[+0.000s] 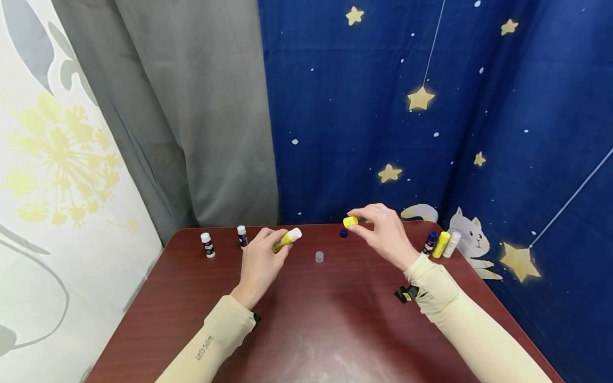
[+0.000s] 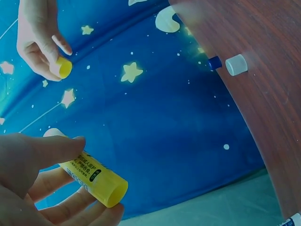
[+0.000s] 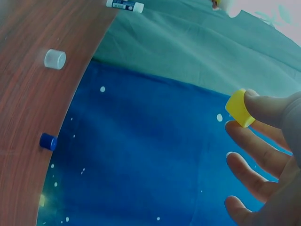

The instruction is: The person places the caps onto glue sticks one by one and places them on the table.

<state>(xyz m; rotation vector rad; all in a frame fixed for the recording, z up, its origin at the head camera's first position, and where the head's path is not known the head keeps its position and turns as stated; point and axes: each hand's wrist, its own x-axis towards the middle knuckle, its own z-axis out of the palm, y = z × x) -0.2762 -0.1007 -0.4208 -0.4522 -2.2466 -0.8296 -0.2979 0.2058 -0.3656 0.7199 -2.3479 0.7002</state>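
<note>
In the head view my left hand (image 1: 262, 260) grips a yellow glue stick (image 1: 283, 241) above the table, its white end pointing to the upper right. Thumb and fingers wrap its printed barrel in the left wrist view. My right hand (image 1: 383, 234) pinches a yellow cap (image 1: 350, 222) between thumb and finger, apart from the glue stick. The right wrist view shows the other fingers spread loosely below the yellow cap (image 3: 241, 108). On the table between the hands stand a clear cap (image 1: 319, 257) and a dark blue cap (image 1: 344, 233).
Two white-topped dark tubes, one farther left (image 1: 208, 245) and one behind the left hand (image 1: 242, 237), stand on the table (image 1: 306, 319). At the right edge are a dark blue tube (image 1: 430, 242), a yellow tube (image 1: 441, 244) and a white tube (image 1: 452, 244). Curtains hang behind.
</note>
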